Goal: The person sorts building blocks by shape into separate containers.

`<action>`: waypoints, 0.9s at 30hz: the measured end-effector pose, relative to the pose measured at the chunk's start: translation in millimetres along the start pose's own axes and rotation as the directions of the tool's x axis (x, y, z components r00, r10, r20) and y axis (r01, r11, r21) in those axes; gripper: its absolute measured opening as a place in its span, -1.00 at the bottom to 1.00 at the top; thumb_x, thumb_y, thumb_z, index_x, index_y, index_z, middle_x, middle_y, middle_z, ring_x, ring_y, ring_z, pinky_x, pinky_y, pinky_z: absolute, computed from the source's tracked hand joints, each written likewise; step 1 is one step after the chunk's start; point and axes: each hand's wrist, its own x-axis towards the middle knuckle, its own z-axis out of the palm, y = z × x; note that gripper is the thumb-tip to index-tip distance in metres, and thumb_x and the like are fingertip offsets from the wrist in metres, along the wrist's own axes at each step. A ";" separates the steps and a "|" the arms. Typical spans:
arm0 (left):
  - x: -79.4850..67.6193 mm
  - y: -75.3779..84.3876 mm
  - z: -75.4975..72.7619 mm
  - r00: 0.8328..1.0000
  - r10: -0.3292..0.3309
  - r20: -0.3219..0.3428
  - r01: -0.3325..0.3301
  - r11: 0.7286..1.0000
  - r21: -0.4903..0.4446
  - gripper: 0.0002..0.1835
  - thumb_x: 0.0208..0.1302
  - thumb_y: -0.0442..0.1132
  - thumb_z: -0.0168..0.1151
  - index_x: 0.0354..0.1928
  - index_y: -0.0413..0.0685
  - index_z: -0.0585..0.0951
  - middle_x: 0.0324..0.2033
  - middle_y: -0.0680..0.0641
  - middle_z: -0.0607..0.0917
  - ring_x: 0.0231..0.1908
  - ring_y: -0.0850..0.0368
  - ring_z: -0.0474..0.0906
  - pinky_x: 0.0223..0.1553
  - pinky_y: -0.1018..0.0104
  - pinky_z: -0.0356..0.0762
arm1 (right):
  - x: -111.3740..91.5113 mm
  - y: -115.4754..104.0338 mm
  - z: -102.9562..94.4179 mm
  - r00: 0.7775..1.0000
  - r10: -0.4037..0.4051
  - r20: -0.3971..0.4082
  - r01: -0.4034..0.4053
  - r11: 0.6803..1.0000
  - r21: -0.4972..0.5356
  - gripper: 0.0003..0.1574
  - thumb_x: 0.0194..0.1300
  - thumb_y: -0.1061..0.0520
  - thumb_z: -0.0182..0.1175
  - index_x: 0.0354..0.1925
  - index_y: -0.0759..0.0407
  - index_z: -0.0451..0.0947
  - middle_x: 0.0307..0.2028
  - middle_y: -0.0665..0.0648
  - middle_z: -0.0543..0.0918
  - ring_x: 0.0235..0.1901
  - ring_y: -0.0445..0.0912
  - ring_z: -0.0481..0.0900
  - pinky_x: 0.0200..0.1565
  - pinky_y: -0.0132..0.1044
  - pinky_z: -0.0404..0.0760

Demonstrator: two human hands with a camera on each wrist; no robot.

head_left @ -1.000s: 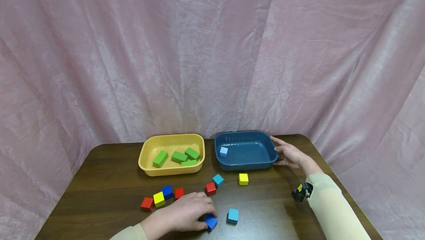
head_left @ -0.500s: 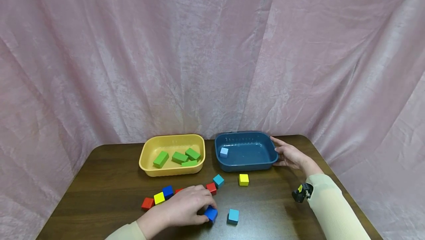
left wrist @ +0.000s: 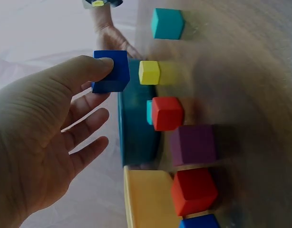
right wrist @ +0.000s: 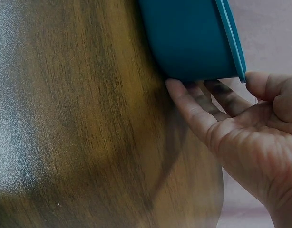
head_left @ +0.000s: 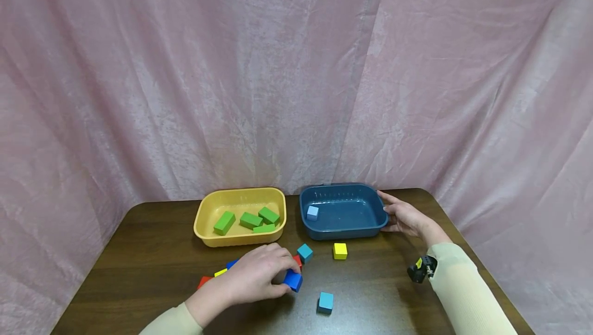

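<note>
My left hand [head_left: 261, 275] pinches a blue cube [head_left: 293, 280] between thumb and fingers, raised over the table. In the left wrist view the thumb lies on one face of this blue cube [left wrist: 111, 71], and the other fingers spread apart below. My right hand [head_left: 405, 215] rests against the right end of the blue bin [head_left: 345, 233], which holds one light blue cube [head_left: 312, 213]. In the right wrist view, the fairly straight fingers [right wrist: 191, 107] touch the bin's outer wall [right wrist: 193, 42], with the thumb at its rim.
Left of the blue bin, a yellow bin [head_left: 227, 241] holds several green blocks [head_left: 250, 220]. Cubes on the table include a yellow one [head_left: 340, 251], teal ones [head_left: 326, 302], red ones [left wrist: 167, 114] and a purple one [left wrist: 193, 145]. My left hand partly covers the left-hand cubes.
My left hand has lifted the blue cube off the table and moved it slightly away from me, towards the bins. The right hand stays against the blue bin.
</note>
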 end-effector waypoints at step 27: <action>55.5 -2.1 -35.1 0.967 -0.161 -0.200 0.179 0.981 0.073 -0.67 0.04 0.06 0.34 -0.12 0.22 0.61 -0.20 0.20 0.57 -0.25 0.25 0.37 -0.28 0.35 0.41 | -0.2 -0.5 1.9 1.000 0.007 -0.017 -0.007 1.000 0.008 -0.28 0.45 0.24 -0.33 0.46 -0.17 -0.19 0.32 0.43 0.05 0.15 0.27 0.32 0.03 0.24 0.34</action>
